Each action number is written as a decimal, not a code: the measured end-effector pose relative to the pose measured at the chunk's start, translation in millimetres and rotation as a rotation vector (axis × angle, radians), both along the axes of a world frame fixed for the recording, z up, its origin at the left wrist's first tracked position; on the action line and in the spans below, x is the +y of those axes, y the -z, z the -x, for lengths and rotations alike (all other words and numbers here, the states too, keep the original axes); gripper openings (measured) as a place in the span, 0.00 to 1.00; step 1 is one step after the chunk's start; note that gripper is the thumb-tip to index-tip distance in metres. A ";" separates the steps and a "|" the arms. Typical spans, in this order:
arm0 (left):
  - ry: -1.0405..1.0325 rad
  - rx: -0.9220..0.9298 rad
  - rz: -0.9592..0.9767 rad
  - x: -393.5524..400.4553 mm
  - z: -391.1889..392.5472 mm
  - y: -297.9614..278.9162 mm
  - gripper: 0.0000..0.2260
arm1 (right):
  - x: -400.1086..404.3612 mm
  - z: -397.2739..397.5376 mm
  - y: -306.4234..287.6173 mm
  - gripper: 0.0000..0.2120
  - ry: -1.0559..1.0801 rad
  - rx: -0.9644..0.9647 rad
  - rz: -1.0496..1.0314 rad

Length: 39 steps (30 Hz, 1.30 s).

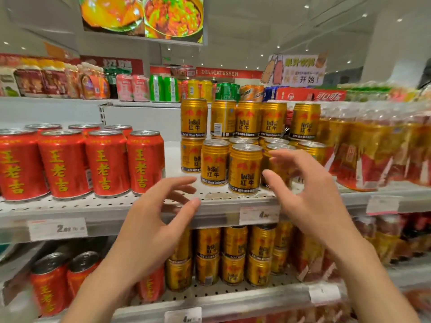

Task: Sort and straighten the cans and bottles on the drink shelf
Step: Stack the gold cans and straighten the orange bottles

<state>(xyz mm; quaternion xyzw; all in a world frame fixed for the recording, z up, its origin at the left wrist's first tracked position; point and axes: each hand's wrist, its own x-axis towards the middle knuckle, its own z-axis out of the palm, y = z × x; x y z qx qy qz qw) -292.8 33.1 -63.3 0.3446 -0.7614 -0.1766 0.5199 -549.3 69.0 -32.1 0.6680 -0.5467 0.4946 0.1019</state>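
A white perforated shelf (98, 206) is seen running across the view, level with the fingertips of both hands. Beyond and to the right of the right hand's fingers, shrink-wrapped multipacks (373, 148) of gold and red cans are stacked on the same shelf. To the left of the left hand's fingers, a row of red cans (81, 164) with yellow characters is stood upright, two deep. Directly past the fingertips, between the two hands, gold Red Bull cans (245, 127) are arranged in two tiers, the upper row resting on the lids of the lower. One front gold can (245, 170) is set forward of the rest, just left of the right thumb and apart from it.

The left hand (149, 227) is held spread in front of the shelf edge, fingers loosely bent and thumb apart, with nothing gripped. The right hand (310, 199) is likewise held wide, fingers curved toward the lower gold cans; whether the fingertips touch a can cannot be told, and nothing is seen enclosed.

Price tags (58, 228) are fixed on the shelf edge below the fingers.
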 end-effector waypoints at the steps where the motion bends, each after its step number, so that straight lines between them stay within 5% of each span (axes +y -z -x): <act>1: -0.023 -0.022 0.025 -5.4 5.7 -6.0 0.15 | -8.9 2.6 -9.7 0.17 0.001 0.064 0.026; 8: -0.228 -0.311 -0.045 -59.0 46.4 -38.2 0.27 | -60.1 25.1 -40.3 0.22 -0.139 0.422 -0.135; 17: 0.001 -0.157 -0.181 -87.1 59.0 -42.4 0.22 | -68.2 30.4 -44.6 0.24 -0.169 0.429 -0.179; 39: -0.120 -0.247 -0.071 -46.0 22.5 -46.3 0.23 | -69.7 26.9 -48.5 0.25 -0.126 0.491 -0.175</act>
